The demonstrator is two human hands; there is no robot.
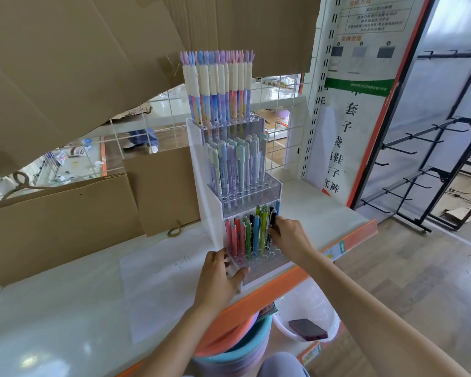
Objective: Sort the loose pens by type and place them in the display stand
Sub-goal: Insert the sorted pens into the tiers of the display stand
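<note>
My right hand (288,235) pinches a black pen (272,224) at the right end of the lowest tier of the clear display stand (201,164), fingers curled round the barrel, tip down at the holes. My left hand (218,270) braces the stand's front left corner, fingers fairly straight and relaxed, thumb lying along the front edge of the bottom tier, holding nothing.

Just left of my right hand, bright pens (249,235) stand upright in the bottom tier: pink, red, green, blue, yellow-green, a few dark ones. The row of holes nearest my left thumb shows no pens. Above my right hand, the middle tier holds pastel capped pens (237,164). Further up, the top tier holds tall pens with cream sleeves and finger-shaped tops (218,77).

The stand sits on a white shelf (65,308) with an orange front edge, near that edge. Left of my left hand, a pale sheet lies flat on the shelf, and beyond it are cardboard pieces (52,227), leaning and flat. Behind the stand is a white wire grid.

Below my hands, under the shelf: stacked coloured buckets (234,344) and a white basin (307,306) with a dark phone (307,329) lying in it. Far right of my right hand is a black hook rack (433,159).
</note>
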